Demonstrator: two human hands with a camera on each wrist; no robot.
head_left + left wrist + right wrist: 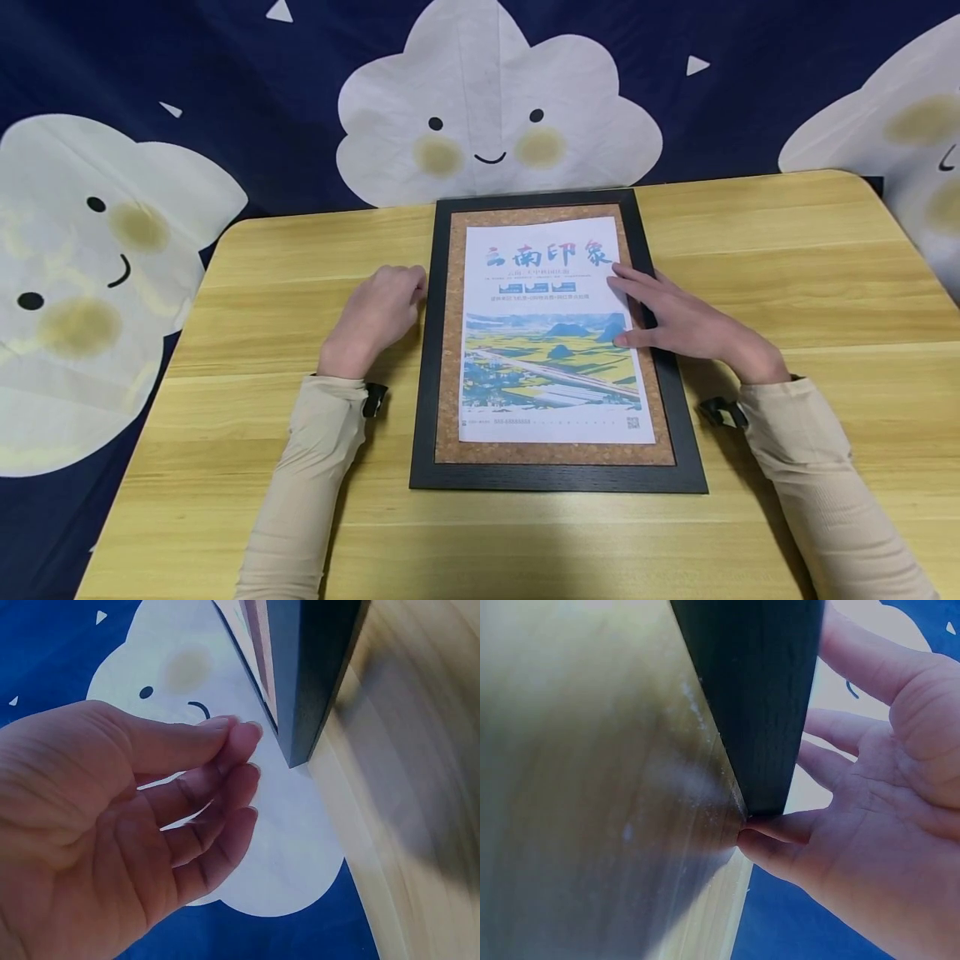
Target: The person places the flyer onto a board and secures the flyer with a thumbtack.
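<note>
In the head view, a black-framed cork board (557, 471) is seen lying flat on the wooden table (787, 250), with a printed poster (551, 333) laid on the cork. The right hand (678, 321) is spread over the frame's right rail, its straight fingertips pressed on the poster's right margin. The left hand (375, 317) rests loosely curled on the table, just left of the frame's left rail, holding nothing. The sheet is best kept from slipping by pressure held flat and even under the right fingertips, while the left side is squared to the cork border. Bare tabletop is left outside each hand; the far edge of the frame lies close to the table's back edge, beyond the fingertips.

In the left wrist view, the left hand's fingers (225, 772) are seen bent together beside the frame's dark corner (311, 682); whether it is touched cannot be told.

In the right wrist view, the right hand's fingers (855, 667) are seen extended past the dark frame edge (757, 705), with the thumb lying against its corner. The table surface is blurred.
</note>
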